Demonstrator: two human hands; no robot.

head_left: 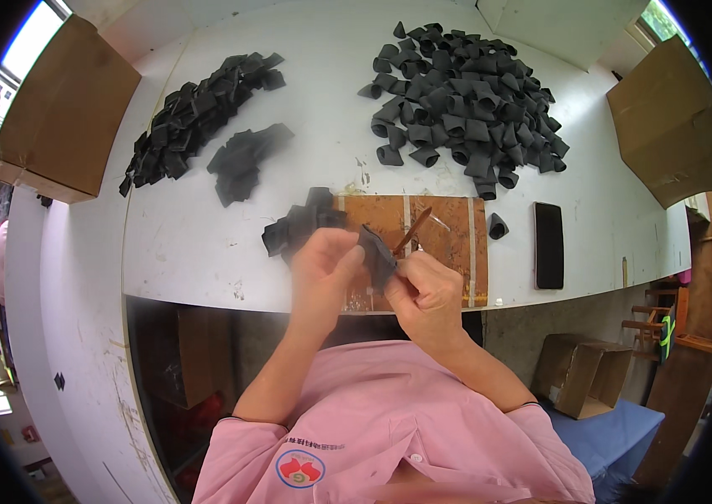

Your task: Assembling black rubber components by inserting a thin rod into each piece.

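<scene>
Near centre, the pink shirt (389, 395) bears an oval emblem (300, 469) and printed lettering (315, 443). An open carton (564, 374) stands near right. The left hand (328, 262) and right hand (425, 290) pinch one dark fabric piece (379, 259) above the brown board (457, 235). Beyond lie a left pile (196, 118) and a right pile (473, 101) of similar pieces, flanked by a left carton (70, 105) and a right carton (671, 118), contents not visible.

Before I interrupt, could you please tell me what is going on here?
A person holds a dark fabric piece with left hand and right hand, over a brown board. A thin brown tool sticks up by the right hand. A large pile of dark pieces lies at far right, smaller piles at left.
</scene>
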